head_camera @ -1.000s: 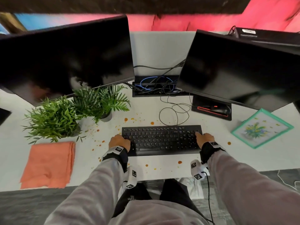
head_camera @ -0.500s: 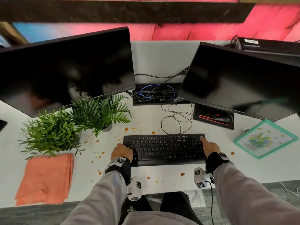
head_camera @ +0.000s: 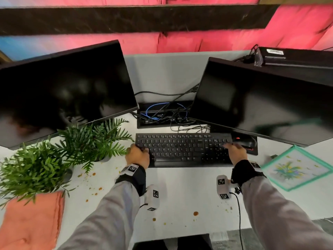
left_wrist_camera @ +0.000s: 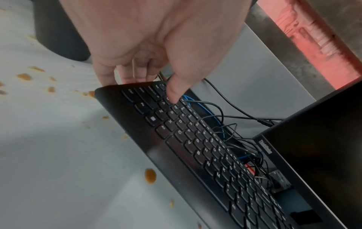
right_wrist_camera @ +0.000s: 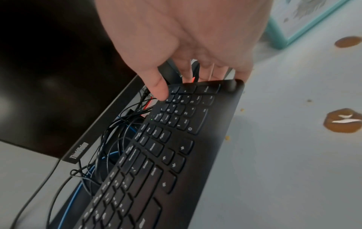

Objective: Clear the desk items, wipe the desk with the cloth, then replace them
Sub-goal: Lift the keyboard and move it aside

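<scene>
Both ends of keyboard [head_camera: 182,150] gripped: left hand [head_camera: 139,156] at left edge, right hand [head_camera: 235,153] at right, thumbs on keys.

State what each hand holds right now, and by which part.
Both hold the black keyboard by its short ends: left hand at the left end, right hand at the number-pad end, thumbs on the keys, fingers curled under.
</scene>
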